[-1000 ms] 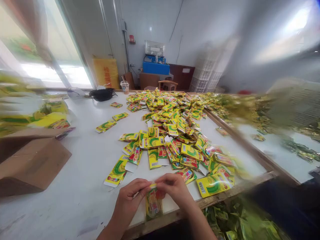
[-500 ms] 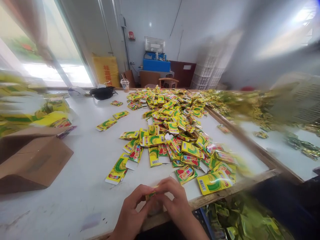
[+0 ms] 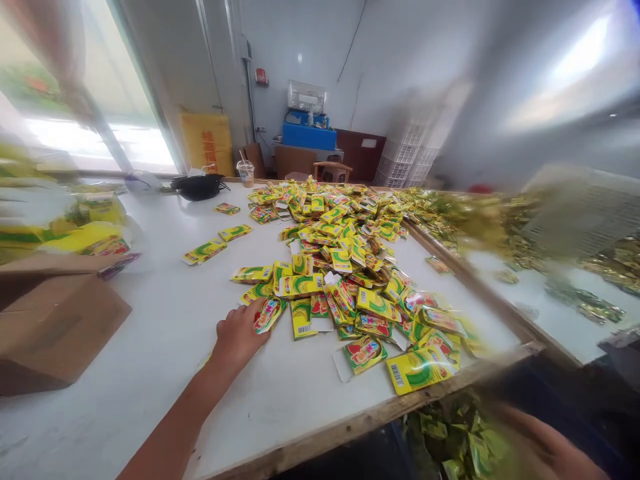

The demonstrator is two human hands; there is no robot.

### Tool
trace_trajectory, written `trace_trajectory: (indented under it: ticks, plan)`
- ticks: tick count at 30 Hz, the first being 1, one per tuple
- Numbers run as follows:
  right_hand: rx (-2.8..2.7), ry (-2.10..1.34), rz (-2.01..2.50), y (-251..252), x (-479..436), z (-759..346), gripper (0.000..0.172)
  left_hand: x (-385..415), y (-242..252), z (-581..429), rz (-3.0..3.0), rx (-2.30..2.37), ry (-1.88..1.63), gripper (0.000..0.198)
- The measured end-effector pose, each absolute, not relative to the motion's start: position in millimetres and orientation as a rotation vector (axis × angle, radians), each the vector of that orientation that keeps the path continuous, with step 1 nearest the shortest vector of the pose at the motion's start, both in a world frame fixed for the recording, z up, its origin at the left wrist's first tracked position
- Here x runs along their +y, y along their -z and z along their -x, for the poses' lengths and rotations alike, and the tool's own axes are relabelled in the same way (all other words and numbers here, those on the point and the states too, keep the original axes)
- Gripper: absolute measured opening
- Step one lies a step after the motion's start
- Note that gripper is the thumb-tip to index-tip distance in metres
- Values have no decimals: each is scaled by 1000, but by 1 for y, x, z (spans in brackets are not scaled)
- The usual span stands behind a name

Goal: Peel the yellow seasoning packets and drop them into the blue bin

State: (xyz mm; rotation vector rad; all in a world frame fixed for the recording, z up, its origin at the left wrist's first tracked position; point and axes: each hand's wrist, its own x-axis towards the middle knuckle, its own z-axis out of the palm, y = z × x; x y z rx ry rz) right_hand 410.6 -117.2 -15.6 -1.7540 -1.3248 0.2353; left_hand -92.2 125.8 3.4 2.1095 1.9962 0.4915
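My feed shows the left hand point(image 3: 240, 333) touching a box lettered "TWINS" point(image 3: 270, 315) at the near left edge of the pile point(image 3: 341, 260); I can't tell whether it grips. My right hand point(image 3: 555, 445), blurred, is nearer me, right of the pile, beside yellow-green packets point(image 3: 481, 457), its hold unclear. Beyond the pile, leftward, a yellow sack point(image 3: 206, 143) bears red characters.

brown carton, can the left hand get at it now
Probably yes: nothing tall stands on the white tabletop between the left hand and brown carton, though that hand touches a small box.

Glare at window point(image 3: 143, 140) (blurry edges)
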Motion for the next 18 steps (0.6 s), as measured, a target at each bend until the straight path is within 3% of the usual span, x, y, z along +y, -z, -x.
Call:
trace_trajectory:
  ticks: [5, 9, 11, 13, 16, 18]
  plan:
    - [-1699, -480, 1521, -18, -43, -236, 20, 75, -38, 105, -2196, 1632, -439, 46]
    - [-1930, -664, 1253, -29, 3, -118, 40, 38, -62, 96, -2229, 1214, -482, 39]
    - [-1918, -889, 1245, -15, 11, -92, 42, 31, -63, 90, -2244, 1117, -555, 40]
    - [-1800, -1096, 1276, 4, 13, -88, 38, 26, -54, 91, -2234, 1230, -801, 33]
    - [-1697, -1154, 1328, 26, 9, -102, 33, 17, -27, 107, -1897, 1828, -1287, 24]
    - [-1752, -1124, 1344, 28, 6, -111, 26, 6, -9, 122, -1575, 2179, -1199, 36]
